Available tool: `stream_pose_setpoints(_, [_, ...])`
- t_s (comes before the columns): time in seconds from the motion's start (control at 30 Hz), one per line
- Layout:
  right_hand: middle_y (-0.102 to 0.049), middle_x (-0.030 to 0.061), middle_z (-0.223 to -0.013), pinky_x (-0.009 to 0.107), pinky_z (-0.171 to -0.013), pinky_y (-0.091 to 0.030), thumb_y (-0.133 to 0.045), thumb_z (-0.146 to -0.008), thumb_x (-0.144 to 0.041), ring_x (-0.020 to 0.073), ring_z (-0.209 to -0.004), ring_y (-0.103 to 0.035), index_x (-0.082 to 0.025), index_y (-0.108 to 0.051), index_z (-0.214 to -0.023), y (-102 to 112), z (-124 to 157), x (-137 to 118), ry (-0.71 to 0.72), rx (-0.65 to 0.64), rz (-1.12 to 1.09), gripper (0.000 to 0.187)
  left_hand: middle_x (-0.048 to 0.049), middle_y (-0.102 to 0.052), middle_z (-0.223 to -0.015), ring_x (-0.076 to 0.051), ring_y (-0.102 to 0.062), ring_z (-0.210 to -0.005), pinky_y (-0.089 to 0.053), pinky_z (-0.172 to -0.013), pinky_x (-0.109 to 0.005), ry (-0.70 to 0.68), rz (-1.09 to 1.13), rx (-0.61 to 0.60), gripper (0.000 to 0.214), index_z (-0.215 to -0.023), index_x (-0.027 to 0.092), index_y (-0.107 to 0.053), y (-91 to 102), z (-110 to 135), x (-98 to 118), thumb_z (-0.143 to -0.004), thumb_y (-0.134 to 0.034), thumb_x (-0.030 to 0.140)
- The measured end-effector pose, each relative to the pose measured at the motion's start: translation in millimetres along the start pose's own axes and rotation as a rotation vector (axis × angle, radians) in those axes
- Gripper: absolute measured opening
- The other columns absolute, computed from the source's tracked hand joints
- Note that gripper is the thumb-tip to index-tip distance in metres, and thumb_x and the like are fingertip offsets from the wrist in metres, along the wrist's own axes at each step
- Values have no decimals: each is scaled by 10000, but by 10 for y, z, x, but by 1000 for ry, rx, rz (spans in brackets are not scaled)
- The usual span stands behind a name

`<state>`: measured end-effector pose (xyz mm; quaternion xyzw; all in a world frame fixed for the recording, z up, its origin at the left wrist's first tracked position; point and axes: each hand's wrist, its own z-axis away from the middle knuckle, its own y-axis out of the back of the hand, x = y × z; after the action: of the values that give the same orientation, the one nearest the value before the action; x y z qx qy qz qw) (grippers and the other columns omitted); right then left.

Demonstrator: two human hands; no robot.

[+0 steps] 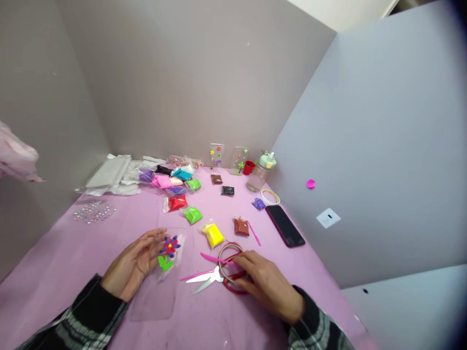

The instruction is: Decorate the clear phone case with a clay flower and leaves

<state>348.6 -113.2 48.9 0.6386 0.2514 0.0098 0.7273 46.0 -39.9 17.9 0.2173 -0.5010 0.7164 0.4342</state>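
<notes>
My left hand [136, 265] holds up a clear phone case [171, 279] by its edge, fingers curled behind it. On the case is a clay flower [170, 246] with purple and red petals, a yellow centre and green leaves. A clear flat sheet [153, 306] lies beneath on the table. My right hand [264, 279] is closed at the end of a pink plastic clay knife [211, 258], its fingertips partly hiding the grip. Around that spot lie a tape roll [220, 265] and red-handled scissors [215, 276] with parted blades. A thin pink stick [195, 276] lies across the scissors.
Clay packets in yellow [213, 235], brown [241, 226], green [192, 215] and red [176, 202] lie ahead. A phone [285, 226], white tape roll [270, 197] and jar [258, 177] stand right. Decorated cases [217, 155] lean on the wall. Gem stickers [95, 212] lie left.
</notes>
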Motion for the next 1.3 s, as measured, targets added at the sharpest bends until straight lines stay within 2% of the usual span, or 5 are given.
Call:
stream_pose_setpoints(0.57, [-645, 21, -859, 322, -679, -445, -583, -939, -241, 202, -765, -609, -204, -616, -841, 86, 205, 198, 19, -33, 277, 110, -81, -754, -912, -165, -722, -771, -613, -606, -231, 54, -43, 36, 261, -1018, 152, -714, 0, -55, -47, -879, -520, 47])
stream_pose_setpoints(0.67, [-661, 41, -948, 339, -722, -473, -585, -939, -264, 226, -850, -645, -206, -623, -993, 214, 23, 66, -44, -39, 297, 88, -84, -754, -902, -167, -723, -762, -616, -611, -239, 49, -37, 30, 259, -1003, 148, -713, -8, -58, -51, -885, -506, 45])
stream_pose_setpoints(0.87, [-659, 145, -1078, 368, -697, -506, -620, -892, -479, 286, -891, -682, -111, -322, -1444, 207, -768, -326, -107, -47, 433, 727, -81, -752, -899, -161, -724, -764, -614, -617, -235, 37, -36, 29, 262, -987, 146, -710, -11, -59, -46, -898, -487, 40])
stream_pose_setpoints(1.07, [-661, 129, -1090, 341, -717, -506, -586, -895, -278, 265, -901, -691, -173, -368, -1415, 119, -1190, -348, -106, -64, 428, 573, -80, -747, -907, -154, -723, -785, -611, -657, -234, 60, -3, 50, 246, -956, 135, -710, -34, -27, -58, -910, -482, 55])
stream_pose_setpoints(1.3, [-622, 194, -1188, 379, -775, -487, -497, -966, -390, 307, -997, -667, -118, -392, -1399, 645, -1165, 82, -301, 105, 377, 521, -89, -743, -842, -159, -716, -763, -592, -657, -221, 57, 29, 63, 245, -889, 109, -709, -110, 0, -43, -903, -473, 44])
